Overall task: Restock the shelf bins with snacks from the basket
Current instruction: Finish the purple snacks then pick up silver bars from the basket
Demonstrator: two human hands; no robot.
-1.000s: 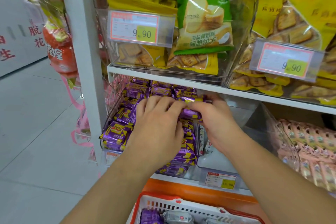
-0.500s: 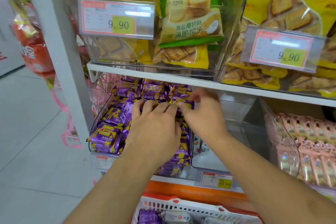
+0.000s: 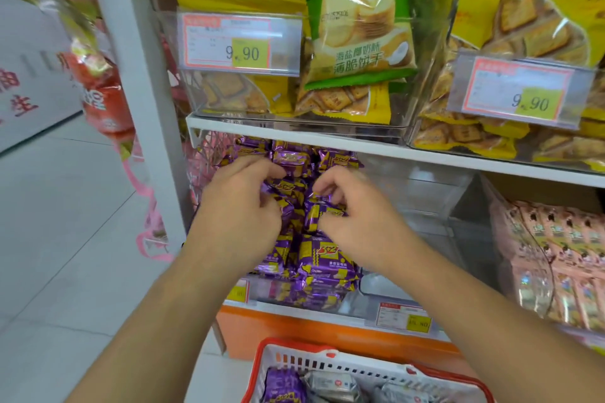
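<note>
Two bare hands reach forward into the clear bin on the lower shelf, both forearms rising from the bottom edge of the view. The left hand lies palm down on the heap of purple snack packs, its fingers curled over packs at the left side of the bin; whether it actually grasps one I cannot tell. The right hand bends at the knuckles, and its thumb and fingertips pinch the crinkled end of a purple pack near the middle of the heap. The purple packs fill the bin from its front wall back under the white shelf board. To the right stands a bin of pink packs, apart from the hands. On the upper shelf, clear bins hold yellow biscuit bags and one green bag, each bin fronted by a price tag reading 9.90. Below the hands, at the bottom edge, sits the red and white basket with another purple pack and silver packs inside. A white upright post bounds the shelf on the left, red bags hang beside it, and pale floor tiles stretch beyond.
</note>
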